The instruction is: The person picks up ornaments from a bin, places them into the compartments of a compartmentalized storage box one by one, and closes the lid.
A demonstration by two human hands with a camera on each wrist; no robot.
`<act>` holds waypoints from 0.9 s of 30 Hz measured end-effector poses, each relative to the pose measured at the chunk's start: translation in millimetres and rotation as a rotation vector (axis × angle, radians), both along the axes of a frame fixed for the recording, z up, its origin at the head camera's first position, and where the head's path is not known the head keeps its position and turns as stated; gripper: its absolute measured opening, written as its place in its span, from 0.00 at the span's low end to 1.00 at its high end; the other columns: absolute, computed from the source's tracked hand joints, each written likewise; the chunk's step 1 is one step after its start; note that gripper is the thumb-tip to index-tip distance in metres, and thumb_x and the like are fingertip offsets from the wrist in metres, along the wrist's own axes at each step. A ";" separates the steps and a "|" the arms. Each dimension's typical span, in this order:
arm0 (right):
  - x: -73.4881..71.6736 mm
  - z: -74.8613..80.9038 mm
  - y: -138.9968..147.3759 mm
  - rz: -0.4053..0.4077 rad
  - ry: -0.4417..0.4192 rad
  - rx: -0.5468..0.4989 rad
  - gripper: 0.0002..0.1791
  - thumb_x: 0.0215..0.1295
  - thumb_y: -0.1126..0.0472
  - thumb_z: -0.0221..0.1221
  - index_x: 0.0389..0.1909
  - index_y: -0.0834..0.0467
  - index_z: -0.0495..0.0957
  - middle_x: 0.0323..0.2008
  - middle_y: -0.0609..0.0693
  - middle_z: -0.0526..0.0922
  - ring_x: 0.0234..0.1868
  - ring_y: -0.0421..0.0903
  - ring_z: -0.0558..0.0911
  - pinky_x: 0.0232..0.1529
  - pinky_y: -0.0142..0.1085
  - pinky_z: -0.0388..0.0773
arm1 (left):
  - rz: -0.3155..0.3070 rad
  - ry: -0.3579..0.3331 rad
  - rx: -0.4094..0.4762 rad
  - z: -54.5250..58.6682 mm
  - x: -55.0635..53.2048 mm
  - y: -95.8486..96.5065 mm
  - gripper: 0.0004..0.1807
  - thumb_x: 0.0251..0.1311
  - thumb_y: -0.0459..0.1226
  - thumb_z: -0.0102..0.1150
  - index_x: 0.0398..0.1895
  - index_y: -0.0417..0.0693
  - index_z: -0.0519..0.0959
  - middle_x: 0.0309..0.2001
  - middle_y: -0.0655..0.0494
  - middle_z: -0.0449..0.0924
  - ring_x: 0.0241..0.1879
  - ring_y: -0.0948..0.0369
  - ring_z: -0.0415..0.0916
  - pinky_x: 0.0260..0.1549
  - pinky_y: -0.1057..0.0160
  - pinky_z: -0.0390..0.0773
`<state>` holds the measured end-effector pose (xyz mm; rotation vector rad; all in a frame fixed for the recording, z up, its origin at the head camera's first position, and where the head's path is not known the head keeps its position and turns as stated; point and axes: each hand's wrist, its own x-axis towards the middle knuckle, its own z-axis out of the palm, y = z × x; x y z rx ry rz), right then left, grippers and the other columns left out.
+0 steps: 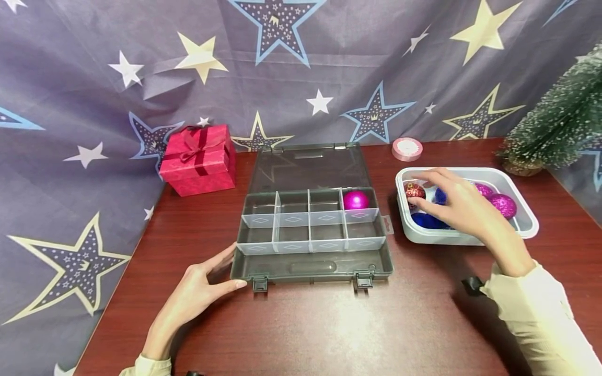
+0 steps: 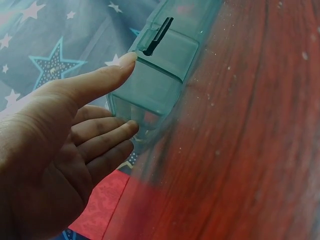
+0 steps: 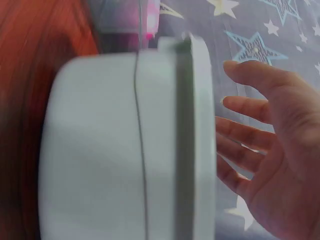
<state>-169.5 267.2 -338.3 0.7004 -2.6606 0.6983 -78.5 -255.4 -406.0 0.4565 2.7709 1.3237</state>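
A dark see-through compartment box point(image 1: 312, 266) lies with its lid point(image 1: 308, 169) folded back. One shiny magenta ball point(image 1: 356, 200) sits in its back right compartment. My left hand point(image 1: 195, 287) is at the box's front left corner, thumb at the front edge, fingers fairly straight along the side; the left wrist view shows this hand point(image 2: 75, 130) too. Over a white tub point(image 1: 470, 237) hovers my right hand point(image 1: 463, 203), thumb and fingers apart above a red patterned ball point(image 1: 415, 192). In the right wrist view that hand point(image 3: 275, 135) holds nothing and is above the rim.
Blue ornaments point(image 1: 425, 221) and glittery magenta balls point(image 1: 502, 206) share the tub, partly hidden by the right hand. A red gift box point(image 1: 199, 162) stands back left, a pink ribbon roll point(image 1: 407, 149) behind the tub, and a small frosted tree point(image 1: 555, 115) back right. Starred cloth point(image 1: 291, 89) hangs behind.
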 end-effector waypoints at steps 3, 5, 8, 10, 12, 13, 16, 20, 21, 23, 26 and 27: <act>6.7 2.6 13.9 -0.057 -0.024 -0.003 0.29 0.61 0.60 0.74 0.63 0.59 0.78 0.54 0.61 0.82 0.51 0.62 0.82 0.49 0.63 0.75 | 0.003 0.000 -0.001 -0.4 0.1 -0.5 0.46 0.56 0.47 0.79 0.77 0.48 0.69 0.65 0.55 0.78 0.62 0.59 0.77 0.56 0.78 0.69; 10.9 3.3 22.7 -0.083 -0.021 -0.015 0.29 0.59 0.61 0.75 0.62 0.59 0.79 0.52 0.62 0.83 0.51 0.62 0.82 0.50 0.62 0.75 | 0.004 0.001 0.000 -0.8 0.1 -0.8 0.46 0.56 0.48 0.79 0.77 0.49 0.69 0.65 0.56 0.79 0.62 0.59 0.77 0.57 0.78 0.69; 16.4 2.4 37.9 -0.103 -0.009 -0.030 0.28 0.57 0.63 0.75 0.60 0.60 0.80 0.51 0.63 0.84 0.51 0.62 0.81 0.52 0.60 0.73 | 0.005 0.004 0.000 -1.2 0.0 -0.9 0.46 0.56 0.48 0.79 0.77 0.50 0.69 0.64 0.57 0.79 0.62 0.59 0.77 0.57 0.79 0.68; 21.1 1.9 48.0 -0.129 -0.008 -0.038 0.27 0.58 0.63 0.75 0.59 0.60 0.81 0.52 0.62 0.83 0.54 0.62 0.80 0.58 0.55 0.71 | 0.003 0.007 0.000 -1.3 -0.2 -0.8 0.46 0.56 0.48 0.79 0.77 0.50 0.69 0.64 0.58 0.79 0.62 0.60 0.77 0.57 0.79 0.68; 25.9 1.5 57.9 -0.168 -0.015 -0.039 0.26 0.60 0.62 0.74 0.59 0.59 0.80 0.55 0.61 0.81 0.56 0.62 0.78 0.62 0.53 0.69 | 0.002 0.010 -0.001 -1.2 -0.4 -0.5 0.46 0.56 0.48 0.79 0.77 0.50 0.70 0.64 0.58 0.79 0.62 0.60 0.77 0.57 0.79 0.68; 28.5 1.7 62.1 -0.185 -0.021 -0.042 0.26 0.60 0.62 0.74 0.59 0.59 0.80 0.56 0.61 0.80 0.57 0.62 0.77 0.63 0.54 0.69 | 0.001 0.012 0.000 -1.3 -0.3 -0.5 0.46 0.56 0.48 0.79 0.77 0.49 0.70 0.64 0.58 0.79 0.62 0.59 0.77 0.57 0.79 0.68; 34.8 0.3 75.3 -0.236 -0.035 -0.026 0.25 0.62 0.61 0.73 0.59 0.59 0.80 0.56 0.63 0.79 0.57 0.65 0.75 0.63 0.60 0.68 | 0.000 0.016 -0.002 -1.7 -0.2 -0.5 0.46 0.56 0.47 0.79 0.77 0.48 0.70 0.64 0.57 0.79 0.62 0.59 0.77 0.57 0.79 0.68; 40.8 -2.6 90.4 -0.301 -0.067 0.018 0.25 0.65 0.58 0.71 0.59 0.64 0.78 0.54 0.70 0.76 0.54 0.70 0.74 0.53 0.71 0.67 | 0.001 0.016 0.000 -2.2 -0.2 -0.7 0.46 0.55 0.47 0.79 0.76 0.48 0.70 0.64 0.56 0.79 0.62 0.59 0.77 0.57 0.79 0.68; 41.9 -3.4 93.3 -0.318 -0.069 0.035 0.26 0.65 0.57 0.71 0.59 0.65 0.77 0.54 0.71 0.76 0.53 0.70 0.74 0.51 0.71 0.67 | 0.000 0.014 0.003 -2.2 -0.3 -0.7 0.46 0.55 0.46 0.79 0.76 0.48 0.70 0.64 0.56 0.79 0.62 0.59 0.77 0.57 0.79 0.68; 43.5 -5.0 98.3 -0.344 -0.064 0.061 0.26 0.66 0.57 0.71 0.58 0.67 0.76 0.52 0.72 0.76 0.50 0.70 0.74 0.48 0.69 0.68 | 0.001 0.011 0.008 -2.2 -0.4 -0.8 0.46 0.55 0.46 0.80 0.76 0.48 0.70 0.64 0.56 0.79 0.62 0.59 0.77 0.57 0.78 0.69; 45.6 -7.0 103.7 -0.365 -0.046 0.083 0.26 0.65 0.58 0.71 0.57 0.69 0.77 0.49 0.71 0.77 0.46 0.67 0.75 0.46 0.66 0.70 | 0.004 0.007 0.007 -2.3 -0.5 -1.0 0.46 0.55 0.47 0.80 0.77 0.49 0.70 0.64 0.55 0.80 0.62 0.59 0.77 0.57 0.78 0.69; 46.3 -7.8 105.2 -0.368 -0.045 0.087 0.26 0.64 0.58 0.71 0.56 0.69 0.77 0.48 0.71 0.77 0.45 0.67 0.75 0.45 0.66 0.70 | 0.005 0.004 0.005 -2.4 -0.5 -1.1 0.46 0.55 0.47 0.79 0.77 0.49 0.70 0.64 0.55 0.80 0.62 0.59 0.77 0.57 0.79 0.69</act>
